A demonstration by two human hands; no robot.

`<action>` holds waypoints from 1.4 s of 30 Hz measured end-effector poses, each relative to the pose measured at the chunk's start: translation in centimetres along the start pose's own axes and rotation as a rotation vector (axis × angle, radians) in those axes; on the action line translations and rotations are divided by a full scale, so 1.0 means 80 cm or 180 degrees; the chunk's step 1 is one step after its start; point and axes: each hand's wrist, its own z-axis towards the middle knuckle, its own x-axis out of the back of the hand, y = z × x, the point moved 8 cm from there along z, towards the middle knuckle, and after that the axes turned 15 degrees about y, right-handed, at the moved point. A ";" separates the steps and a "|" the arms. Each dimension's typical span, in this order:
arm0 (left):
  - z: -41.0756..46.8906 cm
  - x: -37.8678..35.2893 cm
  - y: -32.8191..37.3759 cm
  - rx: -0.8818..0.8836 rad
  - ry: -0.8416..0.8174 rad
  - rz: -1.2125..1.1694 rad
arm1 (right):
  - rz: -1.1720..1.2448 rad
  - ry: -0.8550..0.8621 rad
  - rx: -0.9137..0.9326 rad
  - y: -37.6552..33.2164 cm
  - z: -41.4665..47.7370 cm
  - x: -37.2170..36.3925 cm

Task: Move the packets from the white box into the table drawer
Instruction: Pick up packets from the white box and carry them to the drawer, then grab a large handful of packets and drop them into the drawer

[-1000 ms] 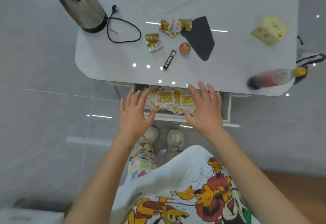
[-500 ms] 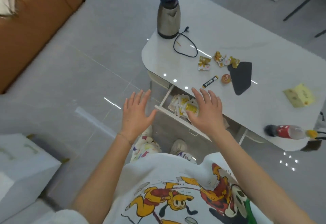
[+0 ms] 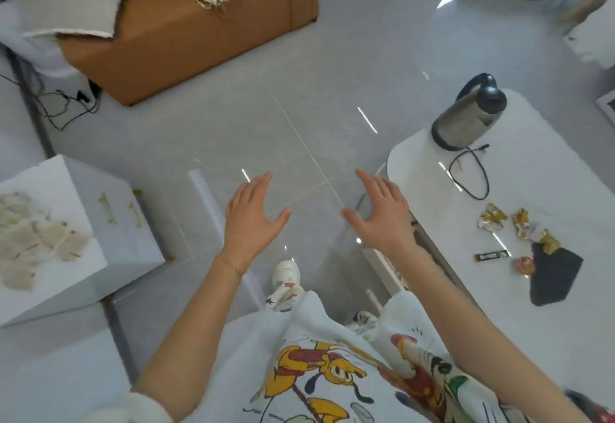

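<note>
Hands swung left toward white box (image 3: pixel 109 223)
Your left hand (image 3: pixel 249 219) and right hand (image 3: pixel 382 216), fingers straight and empty, now hover over floor; packets (image 3: pixel 33 236) have entered view at left.

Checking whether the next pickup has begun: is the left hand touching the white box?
Apart. The head view shows bare floor between the left hand and the white box.

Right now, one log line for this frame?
left hand: open, empty | right hand: open, empty | both: midair between white box and table | packets: in box
</note>
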 end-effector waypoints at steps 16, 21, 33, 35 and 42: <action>0.110 0.149 -0.251 0.1014 0.0597 0.0111 | -0.0477 -0.0514 0.1631 -0.337 0.167 -0.185; 0.118 0.187 -0.328 0.1549 0.0802 0.0281 | -0.0463 -0.0847 0.2261 -0.446 0.188 -0.258; 0.118 0.290 -0.479 0.3009 0.1529 0.0540 | -0.0441 -0.1683 0.3803 -0.711 0.215 -0.402; 0.106 0.295 -0.496 0.3246 0.1604 0.0503 | -0.0444 -0.1723 0.4019 -0.742 0.211 -0.417; 0.059 0.300 -0.548 0.3816 0.1721 0.0411 | -0.0600 -0.1914 0.4362 -0.811 0.183 -0.472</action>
